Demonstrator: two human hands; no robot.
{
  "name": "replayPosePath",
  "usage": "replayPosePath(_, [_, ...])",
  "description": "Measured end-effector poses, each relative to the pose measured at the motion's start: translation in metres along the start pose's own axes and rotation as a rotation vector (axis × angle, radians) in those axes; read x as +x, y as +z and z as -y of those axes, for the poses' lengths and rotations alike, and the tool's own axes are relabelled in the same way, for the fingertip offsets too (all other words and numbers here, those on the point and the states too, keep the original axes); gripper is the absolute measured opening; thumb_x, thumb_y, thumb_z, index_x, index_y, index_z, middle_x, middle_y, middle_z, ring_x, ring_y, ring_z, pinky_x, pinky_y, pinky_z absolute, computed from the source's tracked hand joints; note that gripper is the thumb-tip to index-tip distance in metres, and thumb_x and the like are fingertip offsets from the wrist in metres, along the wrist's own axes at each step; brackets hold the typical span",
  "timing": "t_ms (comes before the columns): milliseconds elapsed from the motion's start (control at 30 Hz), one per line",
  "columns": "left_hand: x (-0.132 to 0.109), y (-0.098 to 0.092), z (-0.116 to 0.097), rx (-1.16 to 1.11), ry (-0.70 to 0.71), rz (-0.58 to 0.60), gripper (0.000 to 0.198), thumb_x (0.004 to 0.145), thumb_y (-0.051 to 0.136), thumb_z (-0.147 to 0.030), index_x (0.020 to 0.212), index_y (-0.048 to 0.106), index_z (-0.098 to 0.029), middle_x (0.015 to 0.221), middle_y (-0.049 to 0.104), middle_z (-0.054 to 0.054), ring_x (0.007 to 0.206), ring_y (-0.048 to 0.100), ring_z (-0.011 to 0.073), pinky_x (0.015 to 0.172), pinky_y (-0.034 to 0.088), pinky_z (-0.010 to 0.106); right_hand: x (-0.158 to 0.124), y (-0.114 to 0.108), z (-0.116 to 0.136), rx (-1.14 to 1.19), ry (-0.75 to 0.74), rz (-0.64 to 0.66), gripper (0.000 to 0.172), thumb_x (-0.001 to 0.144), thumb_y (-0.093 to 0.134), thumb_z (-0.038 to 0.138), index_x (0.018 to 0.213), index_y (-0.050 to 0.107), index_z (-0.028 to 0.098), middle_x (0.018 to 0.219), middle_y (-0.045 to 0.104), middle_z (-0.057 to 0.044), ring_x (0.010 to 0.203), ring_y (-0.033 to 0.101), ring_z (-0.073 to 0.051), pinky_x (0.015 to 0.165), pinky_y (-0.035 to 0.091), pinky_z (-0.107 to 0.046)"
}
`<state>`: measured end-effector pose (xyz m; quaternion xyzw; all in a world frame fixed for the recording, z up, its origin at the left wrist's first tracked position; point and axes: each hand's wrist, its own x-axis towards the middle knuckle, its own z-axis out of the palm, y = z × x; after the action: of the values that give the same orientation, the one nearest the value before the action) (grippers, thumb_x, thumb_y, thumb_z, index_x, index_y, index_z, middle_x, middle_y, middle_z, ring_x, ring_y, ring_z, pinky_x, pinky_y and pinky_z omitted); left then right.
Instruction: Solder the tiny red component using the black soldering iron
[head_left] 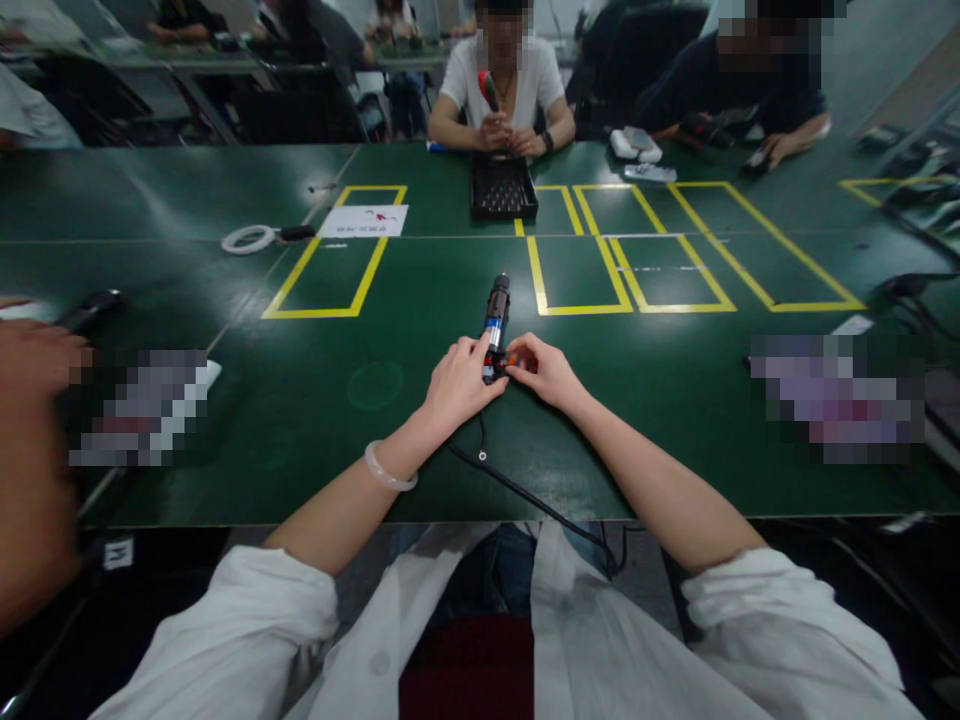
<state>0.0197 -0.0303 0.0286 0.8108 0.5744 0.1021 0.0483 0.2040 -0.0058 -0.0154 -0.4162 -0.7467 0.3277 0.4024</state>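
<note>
On the green table, a slim dark tool body (496, 312) with a bare silver and blue middle, like a partly opened electric screwdriver, points away from me. My left hand (463, 378) is closed around its near end. With thumb and fingertips together, my right hand (547, 372) pinches at small red and orange parts, perhaps wires, at that same end; the fingers hide exactly what. A short black lead with a ring terminal (482, 455) hangs out below my left hand. From there a black cable (525, 490) runs over the table's front edge.
Yellow tape rectangles (581, 308) mark the table. A black tray (504, 190) of small pieces stands before a person opposite, who holds a red-tipped tool (487, 90). A paper sheet (365, 220) and white cable coil (249, 239) lie left. A co-worker's arm (34, 450) reaches in at left.
</note>
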Motion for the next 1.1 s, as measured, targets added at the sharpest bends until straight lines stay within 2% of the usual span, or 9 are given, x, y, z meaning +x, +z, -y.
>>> replayPosePath(167, [0.000,0.002,0.003,0.011,0.011,-0.021,0.071,0.087,0.061,-0.045,0.149,0.038,-0.018,0.118,0.056,0.012,0.107,0.057,0.0273,0.087,0.049,0.036,-0.001,0.000,0.003,-0.095,-0.062,0.014,0.008,0.083,0.063,0.020,0.090,0.059,0.018,0.085,0.062,-0.002,0.067,0.053,-0.013,0.066,0.043,-0.027])
replayPosePath(467, [-0.002,0.002,0.004,-0.031,0.017,-0.032,0.070,0.088,0.059,-0.045,0.150,0.038,-0.019,0.123,0.055,0.012,0.109,0.057,0.0269,0.086,0.050,0.035,-0.002,-0.004,0.006,-0.135,-0.095,0.029,0.008,0.088,0.062,0.023,0.094,0.065,0.020,0.094,0.060,-0.005,0.080,0.056,-0.017,0.077,0.046,-0.030])
replayPosePath(667, [-0.003,0.003,0.001,0.021,0.006,-0.044,0.071,0.088,0.058,-0.047,0.151,0.038,-0.020,0.124,0.054,0.013,0.108,0.057,0.0278,0.085,0.049,0.036,-0.001,-0.003,0.008,-0.145,-0.069,0.001,0.010,0.088,0.062,0.024,0.095,0.068,0.019,0.088,0.066,-0.005,0.077,0.059,-0.018,0.075,0.047,-0.031])
replayPosePath(900, [0.000,0.002,-0.005,0.099,-0.042,-0.060,0.063,0.093,0.051,-0.048,0.148,0.041,-0.020,0.119,0.054,0.015,0.104,0.057,0.0297,0.087,0.045,0.039,-0.004,0.001,0.014,-0.122,-0.029,-0.049,0.016,0.087,0.062,0.028,0.099,0.067,0.019,0.088,0.072,-0.004,0.066,0.060,-0.014,0.069,0.047,-0.029])
replayPosePath(1100, [0.003,0.001,0.000,0.142,-0.057,-0.068,0.064,0.094,0.050,-0.051,0.149,0.041,-0.018,0.116,0.056,0.016,0.104,0.057,0.0312,0.091,0.042,0.040,-0.005,0.001,0.015,0.004,-0.042,0.013,0.019,0.088,0.062,0.031,0.102,0.065,0.019,0.094,0.073,-0.004,0.070,0.061,-0.014,0.070,0.050,-0.028])
